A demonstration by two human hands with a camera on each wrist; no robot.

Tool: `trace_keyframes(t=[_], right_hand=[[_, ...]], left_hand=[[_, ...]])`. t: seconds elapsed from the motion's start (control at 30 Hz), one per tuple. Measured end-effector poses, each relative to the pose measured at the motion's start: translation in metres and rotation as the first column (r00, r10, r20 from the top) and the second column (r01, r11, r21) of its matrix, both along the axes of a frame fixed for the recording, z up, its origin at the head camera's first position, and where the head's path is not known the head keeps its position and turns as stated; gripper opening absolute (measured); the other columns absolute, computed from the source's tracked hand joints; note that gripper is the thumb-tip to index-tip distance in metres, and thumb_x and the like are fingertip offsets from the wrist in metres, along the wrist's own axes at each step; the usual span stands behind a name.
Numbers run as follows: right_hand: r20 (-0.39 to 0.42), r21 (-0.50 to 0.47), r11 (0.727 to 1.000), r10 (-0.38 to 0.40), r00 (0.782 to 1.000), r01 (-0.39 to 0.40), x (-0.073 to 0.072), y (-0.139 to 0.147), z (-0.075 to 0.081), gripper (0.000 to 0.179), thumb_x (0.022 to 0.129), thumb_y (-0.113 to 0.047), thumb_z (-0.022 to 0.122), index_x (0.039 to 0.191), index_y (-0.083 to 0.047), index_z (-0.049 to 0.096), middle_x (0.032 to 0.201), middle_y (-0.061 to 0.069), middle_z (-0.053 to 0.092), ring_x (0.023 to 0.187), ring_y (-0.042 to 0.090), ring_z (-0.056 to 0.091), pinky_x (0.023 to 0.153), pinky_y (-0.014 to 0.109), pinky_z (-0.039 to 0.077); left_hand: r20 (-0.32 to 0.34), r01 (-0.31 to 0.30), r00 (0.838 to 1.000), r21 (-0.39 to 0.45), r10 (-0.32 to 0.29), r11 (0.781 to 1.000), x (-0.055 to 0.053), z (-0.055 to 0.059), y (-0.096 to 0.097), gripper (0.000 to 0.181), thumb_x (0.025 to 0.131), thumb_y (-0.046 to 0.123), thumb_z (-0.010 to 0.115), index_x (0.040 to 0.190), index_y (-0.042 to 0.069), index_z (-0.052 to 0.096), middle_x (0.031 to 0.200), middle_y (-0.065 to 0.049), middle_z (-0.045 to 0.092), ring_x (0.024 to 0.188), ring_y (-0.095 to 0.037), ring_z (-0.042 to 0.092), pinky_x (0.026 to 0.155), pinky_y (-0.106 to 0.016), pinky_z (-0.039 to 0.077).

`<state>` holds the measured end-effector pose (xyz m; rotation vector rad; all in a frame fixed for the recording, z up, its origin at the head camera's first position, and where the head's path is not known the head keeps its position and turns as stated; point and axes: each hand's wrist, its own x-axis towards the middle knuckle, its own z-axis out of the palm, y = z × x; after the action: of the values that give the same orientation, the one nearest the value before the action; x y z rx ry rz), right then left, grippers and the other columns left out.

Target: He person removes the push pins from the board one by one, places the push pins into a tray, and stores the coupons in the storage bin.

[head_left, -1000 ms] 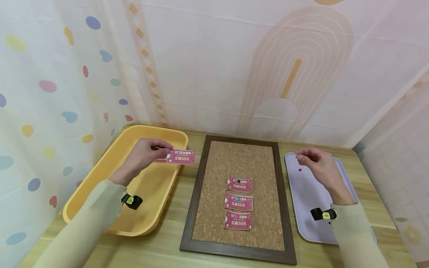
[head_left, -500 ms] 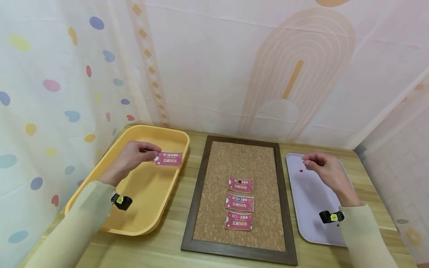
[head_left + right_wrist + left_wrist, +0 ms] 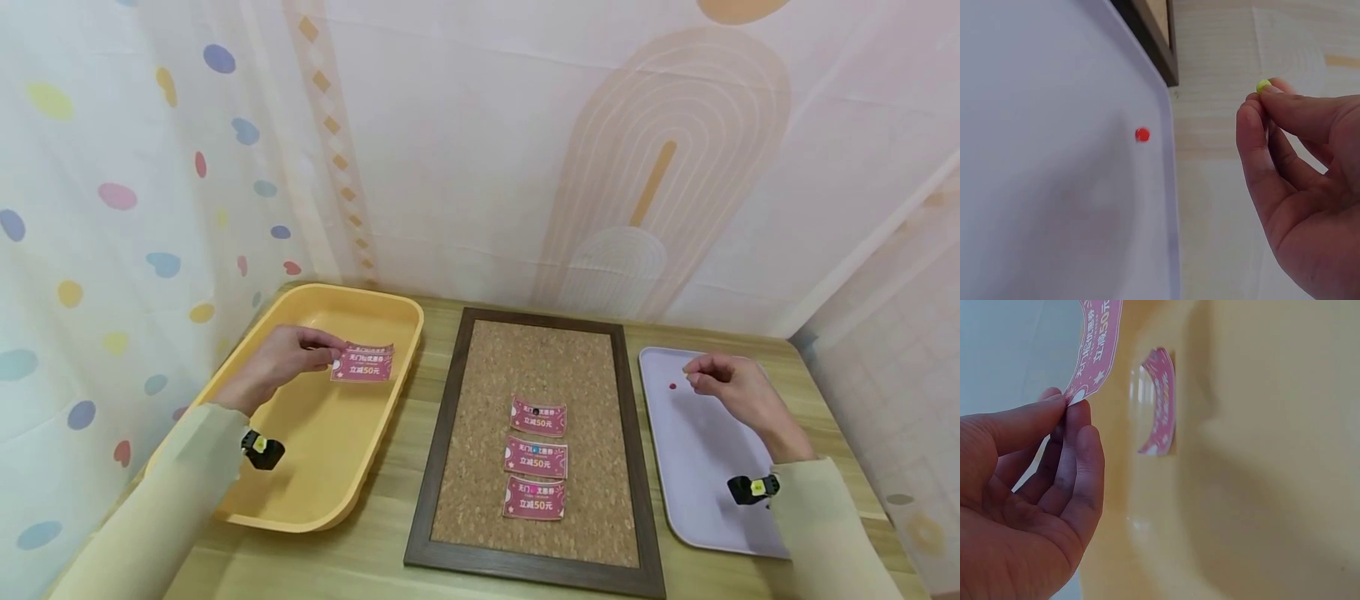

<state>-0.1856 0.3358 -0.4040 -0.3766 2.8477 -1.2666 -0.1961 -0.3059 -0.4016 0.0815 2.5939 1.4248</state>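
Note:
My left hand (image 3: 285, 367) pinches a pink coupon (image 3: 362, 368) by its left end, above the yellow tray (image 3: 358, 483). In the left wrist view a second coupon (image 3: 1165, 403) lies in that tray, curved and apart from the hand (image 3: 1041, 481). Over the lilac tray (image 3: 708, 500), my right hand (image 3: 738, 396) pinches a small yellow-green thumbtack (image 3: 1263, 86) between thumb and fingertip; its point is hidden. A red thumbtack (image 3: 1142, 134) lies on the lilac tray. Several coupon-free areas aside, the corkboard (image 3: 487, 367) carries three coupons in a column, the middle one (image 3: 536, 460) under a blue tack.
The dark wooden frame (image 3: 438, 450) of the corkboard stands between the two trays on the wooden table (image 3: 360, 567). A patterned curtain (image 3: 465, 150) hangs behind and along both sides.
The left hand has moved left and slightly down with its coupon, now fully over the yellow tray. My right hand has shifted a little right and down, still pinching the thumbtack.

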Motion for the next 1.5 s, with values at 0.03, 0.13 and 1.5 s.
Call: trace_keyframes(t=[0.03,0.13,1.5], right_hand=[[0.003,0.01,1.0,0.001,1.0,-0.001,-0.001,0.001,-0.001,0.015,0.098,0.0,0.067,0.11,0.009,0.069,0.094,0.013,0.072,0.079,0.001,0.061,0.072,0.017,0.049],[0.015,0.019,1.0,0.014,1.0,-0.015,-0.003,0.004,-0.004,0.015,0.097,0.0,0.068,0.108,0.009,0.07,0.093,0.016,0.071,0.077,0.003,0.06,0.071,0.019,0.049],[0.184,0.036,0.997,0.06,0.981,-0.068,-0.016,0.02,-0.043,0.007,0.096,0.003,0.067,0.101,0.008,0.069,0.091,0.009,0.068,0.077,0.004,0.055,0.068,0.022,0.049]], left_hand=[[0.004,0.001,1.0,0.003,-0.001,1.0,-0.001,-0.002,-0.002,0.029,0.1,0.005,0.066,0.123,-0.013,0.067,0.119,-0.022,0.069,0.09,-0.008,0.066,0.086,-0.03,0.059],[0.01,0.008,1.0,0.013,-0.008,1.0,-0.003,-0.007,-0.008,0.029,0.1,0.004,0.065,0.123,-0.015,0.066,0.121,-0.024,0.067,0.091,-0.008,0.066,0.085,-0.029,0.059],[0.111,-0.001,0.994,-0.104,0.012,0.995,-0.014,-0.038,-0.018,0.026,0.099,0.006,0.068,0.119,-0.011,0.07,0.108,-0.017,0.072,0.088,-0.02,0.062,0.073,-0.025,0.055]])
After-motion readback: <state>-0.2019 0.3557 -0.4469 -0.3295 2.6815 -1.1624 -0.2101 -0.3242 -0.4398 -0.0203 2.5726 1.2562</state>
